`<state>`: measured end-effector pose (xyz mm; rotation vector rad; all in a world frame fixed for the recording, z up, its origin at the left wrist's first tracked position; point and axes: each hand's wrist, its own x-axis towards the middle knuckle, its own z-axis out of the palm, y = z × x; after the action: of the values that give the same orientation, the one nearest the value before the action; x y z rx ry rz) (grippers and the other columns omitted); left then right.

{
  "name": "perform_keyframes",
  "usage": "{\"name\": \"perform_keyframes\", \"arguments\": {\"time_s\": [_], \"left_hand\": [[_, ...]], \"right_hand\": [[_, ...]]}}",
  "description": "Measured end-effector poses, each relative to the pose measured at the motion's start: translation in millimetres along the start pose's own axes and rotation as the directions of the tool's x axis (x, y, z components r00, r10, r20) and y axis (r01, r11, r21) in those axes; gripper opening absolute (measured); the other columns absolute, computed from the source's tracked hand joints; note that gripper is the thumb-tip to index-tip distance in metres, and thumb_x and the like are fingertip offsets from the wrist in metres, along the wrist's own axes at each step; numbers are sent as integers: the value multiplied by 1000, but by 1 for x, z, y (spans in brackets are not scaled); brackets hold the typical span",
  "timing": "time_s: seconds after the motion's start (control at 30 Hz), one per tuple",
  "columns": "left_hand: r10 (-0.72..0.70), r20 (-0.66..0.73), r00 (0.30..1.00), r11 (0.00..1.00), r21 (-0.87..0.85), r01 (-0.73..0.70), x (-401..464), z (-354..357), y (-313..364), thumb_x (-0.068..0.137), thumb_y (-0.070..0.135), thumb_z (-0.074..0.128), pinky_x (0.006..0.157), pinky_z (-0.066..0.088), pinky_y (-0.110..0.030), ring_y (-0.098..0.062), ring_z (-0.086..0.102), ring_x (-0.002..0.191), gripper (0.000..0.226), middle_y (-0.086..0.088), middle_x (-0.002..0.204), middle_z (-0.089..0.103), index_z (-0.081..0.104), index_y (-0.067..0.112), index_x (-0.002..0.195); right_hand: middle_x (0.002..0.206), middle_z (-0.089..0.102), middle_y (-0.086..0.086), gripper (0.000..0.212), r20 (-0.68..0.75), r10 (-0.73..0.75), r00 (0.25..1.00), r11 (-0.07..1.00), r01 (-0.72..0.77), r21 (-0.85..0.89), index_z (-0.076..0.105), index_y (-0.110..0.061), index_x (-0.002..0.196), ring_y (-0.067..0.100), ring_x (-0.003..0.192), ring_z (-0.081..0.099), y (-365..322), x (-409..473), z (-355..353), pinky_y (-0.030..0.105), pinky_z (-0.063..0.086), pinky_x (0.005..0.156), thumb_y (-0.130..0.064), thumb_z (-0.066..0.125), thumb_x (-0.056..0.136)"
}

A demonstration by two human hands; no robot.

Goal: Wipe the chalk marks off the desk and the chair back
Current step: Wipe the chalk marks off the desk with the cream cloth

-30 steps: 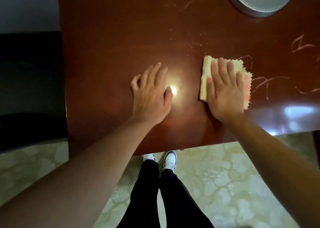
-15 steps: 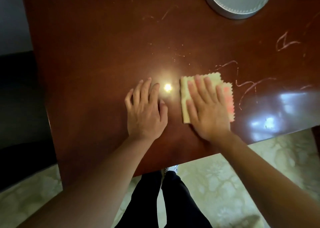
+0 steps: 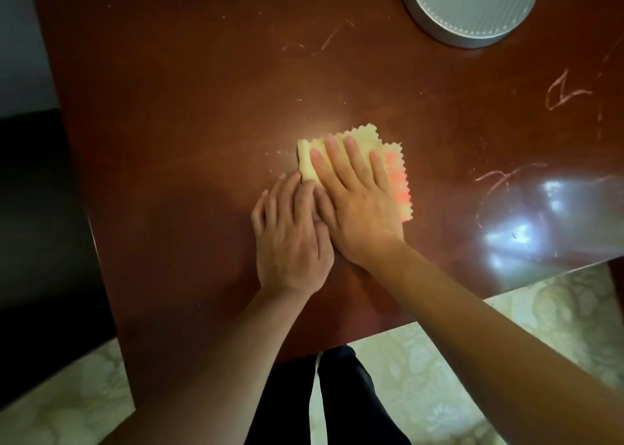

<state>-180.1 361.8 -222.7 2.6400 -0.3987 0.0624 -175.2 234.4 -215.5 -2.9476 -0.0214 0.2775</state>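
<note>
Dark red-brown and glossy, the desk (image 3: 189,161) fills most of the head view, with a pale patterned floor (image 3: 557,313) below its near edge. A folded yellow cloth (image 3: 358,137) with a pink-orange face on its right side lies flat near the middle of the desk. The right hand (image 3: 358,204) presses it down with straight, spread fingers, not curled around it; this flat hold spreads pressure over the whole pad, which suits wiping. The left hand (image 3: 292,238) lies flat on the bare desk, touching the right hand's thumb side, its fingertips at the cloth's left edge; judged as a brace, or an assist to the push. Chalk marks (image 3: 499,181) remain to the right of the cloth, others (image 3: 564,93) farther right and (image 3: 324,39) beyond it, so desk wiping appears unfinished. A round grey object (image 3: 469,9) stands at the far right. No chair back is in view.
</note>
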Motion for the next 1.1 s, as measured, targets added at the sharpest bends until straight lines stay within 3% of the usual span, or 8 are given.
{"name": "perform_keyframes", "arguments": {"time_s": [0.1,0.23,0.3,0.47,0.63,0.7,0.87,1.1], "left_hand": [[-19,-1,1000,1000,13,19,1,1,0,96,23,45,115,28,-44,-26,43,137,37,-9,145,53,55,11,129],[-25,-2,1000,999,-33,25,0,1,1,98,22,44,116,30,-45,-28,44,138,37,-11,144,53,56,8,131],[-35,-16,999,995,-90,33,1,1,1,100,22,44,116,30,-44,-29,45,138,36,-12,142,55,57,8,130],[-87,-68,994,983,-167,75,0,0,0,101,23,43,112,38,-43,-32,50,132,34,-17,133,58,61,2,121],[-96,-79,992,975,-209,78,-1,1,-3,103,28,39,110,38,-41,-30,49,130,34,-14,131,57,59,5,118],[-99,-82,992,976,-202,81,0,1,-4,102,27,41,109,37,-40,-29,49,130,32,-12,131,57,58,6,121],[-107,-75,991,974,-207,89,0,2,-4,102,27,41,112,32,-35,-26,48,131,31,-10,131,57,55,9,123],[-198,-103,975,967,-181,177,9,1,2,94,22,52,105,39,-36,-22,51,122,27,-5,123,58,55,13,119]], "right_hand": [[165,12,2,57,19,21,1000,1000,-20,-16,18,-22,157,24,152,3,30,-9,-7,47,4,123,-41,17,104],[166,5,2,54,-84,371,925,927,-365,83,9,-24,158,24,153,-1,67,27,-23,46,-1,123,-38,20,107],[166,3,2,54,-96,422,901,905,-415,91,5,-22,158,25,152,-3,65,59,-28,48,-1,123,-38,19,108],[165,10,5,54,-60,9,998,1000,-9,5,15,-18,158,28,152,2,-5,83,-17,49,3,123,-34,18,106],[157,30,10,47,-86,-247,965,958,257,129,38,-7,149,33,148,19,-2,44,-8,48,12,123,-23,32,105],[157,32,9,46,-112,-195,974,955,214,206,37,-7,149,30,149,20,18,38,-12,44,10,124,-23,32,106],[158,33,12,47,-199,226,954,929,-149,339,30,-5,152,28,150,19,68,94,-38,38,6,123,-20,29,107],[157,33,12,46,-186,62,981,974,-18,226,33,-6,151,30,149,20,57,196,-56,41,11,123,-22,27,108]]}}
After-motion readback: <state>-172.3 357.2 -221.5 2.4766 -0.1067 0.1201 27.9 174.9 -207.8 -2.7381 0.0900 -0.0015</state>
